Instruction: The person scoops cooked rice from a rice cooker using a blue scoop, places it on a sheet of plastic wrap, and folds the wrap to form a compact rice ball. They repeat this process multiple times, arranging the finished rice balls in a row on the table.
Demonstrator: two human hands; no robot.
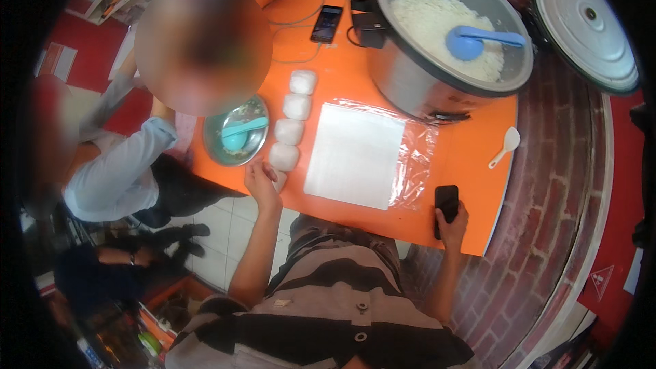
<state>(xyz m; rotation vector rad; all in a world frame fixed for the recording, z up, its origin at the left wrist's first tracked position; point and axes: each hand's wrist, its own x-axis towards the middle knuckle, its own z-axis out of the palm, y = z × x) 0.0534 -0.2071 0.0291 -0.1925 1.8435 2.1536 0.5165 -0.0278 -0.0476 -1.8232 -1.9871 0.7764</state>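
Note:
My right hand (454, 225) grips a black smartphone (447, 200) at the front right of the orange table (461, 159). On the left, my left hand (260, 180) hovers at or rests by the nearest of several white wrapped packets (284, 157), its fingers partly curled. Whether it touches that packet is unclear. The packets form a row running away from me. Between my hands lies a stack of white paper sheets (356, 156) on clear plastic film (417, 164). Beside the row stands a steel bowl (209, 141) with a turquoise scoop (236, 138) in it.
A large cooker (410, 82) holds white rice (425, 15) and a blue scoop (466, 46). Its metal lid (584, 25) is at the right. A white rice paddle (506, 146) and a second phone (326, 24) with a cable lie on the table. Another person (118, 179) is at the left.

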